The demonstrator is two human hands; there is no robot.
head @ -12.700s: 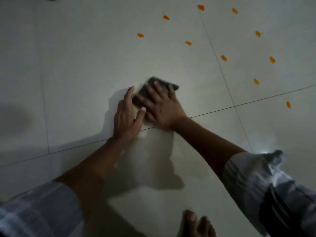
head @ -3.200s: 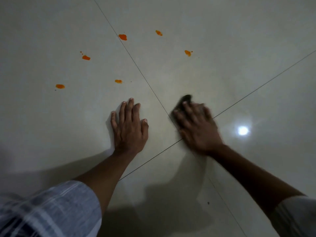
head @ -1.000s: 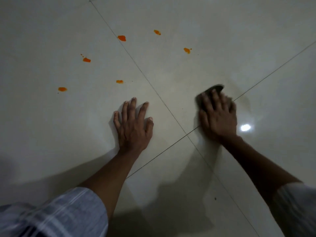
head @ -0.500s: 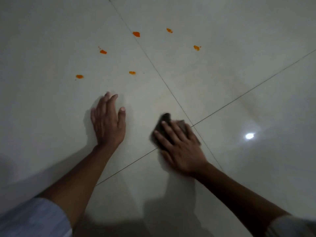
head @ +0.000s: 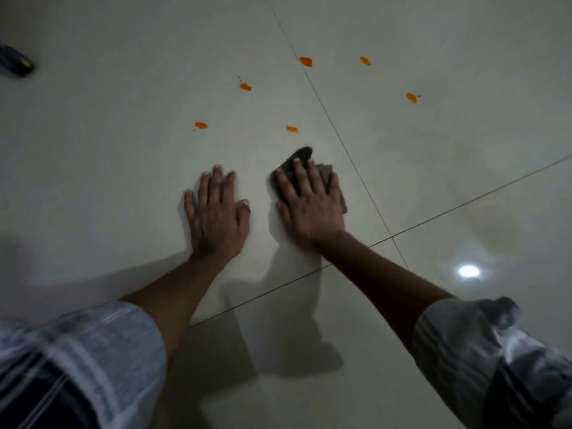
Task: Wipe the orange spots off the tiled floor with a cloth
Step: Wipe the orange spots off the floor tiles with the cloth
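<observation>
My right hand (head: 309, 202) presses flat on a dark folded cloth (head: 298, 157) on the pale tiled floor (head: 108, 150), just left of a grout line. A corner of the cloth sticks out past my fingertips. My left hand (head: 216, 215) lies flat on the floor beside it, fingers spread, holding nothing. Several orange spots lie beyond the hands: the nearest orange spot (head: 292, 129) is just ahead of the cloth, another spot (head: 201, 125) sits to its left, and a larger spot (head: 305, 61) lies farther off by the grout line.
A dark object (head: 15, 65) lies at the far left edge. Grout lines cross to the right of my right hand (head: 390, 236). A bright light reflection (head: 468, 270) shines on the tile at right. My sleeves fill the lower corners.
My right hand has slid the cloth forward and to the left, across the tile joint toward the nearest orange spot. My left hand stays flat on the floor, close beside it.
</observation>
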